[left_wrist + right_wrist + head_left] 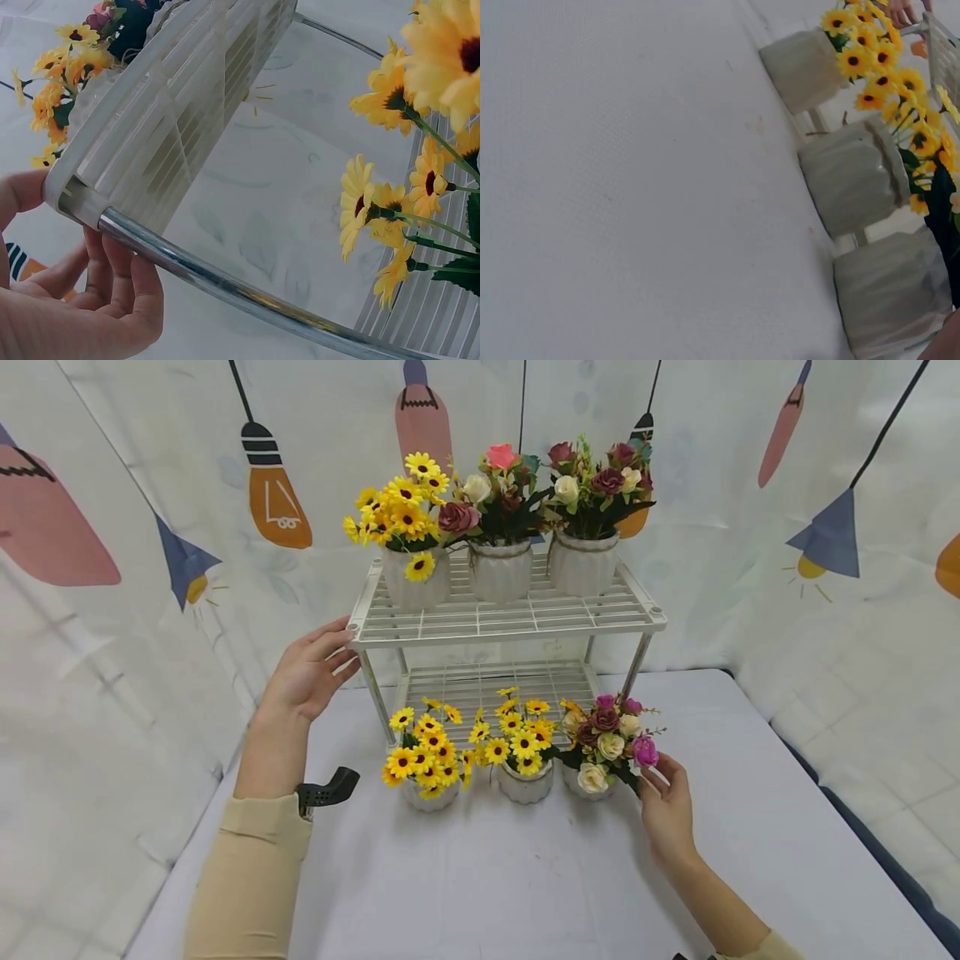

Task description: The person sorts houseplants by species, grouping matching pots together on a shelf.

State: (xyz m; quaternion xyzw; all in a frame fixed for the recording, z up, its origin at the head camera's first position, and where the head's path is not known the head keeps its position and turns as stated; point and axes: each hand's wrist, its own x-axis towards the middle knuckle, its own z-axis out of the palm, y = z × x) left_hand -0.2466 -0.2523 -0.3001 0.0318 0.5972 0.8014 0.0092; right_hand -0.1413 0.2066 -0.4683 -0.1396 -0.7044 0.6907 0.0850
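Note:
A white two-tier rack with metal posts stands on the table. My left hand grips its upper shelf's front left corner, fingers curled beneath the edge beside the post. My right hand is at the right side of a pot of mixed roses, fingertips by the purple bloom and partly hidden by leaves. That ribbed pot stands upright at the right end of a front row. Beside it are a middle pot of yellow daisies and a left pot of yellow daisies.
On the upper shelf stand a pot of yellow daisies and two pots of roses, one left and one right. The lower shelf lies behind the front row. A white cloth covers the table; a printed curtain hangs behind.

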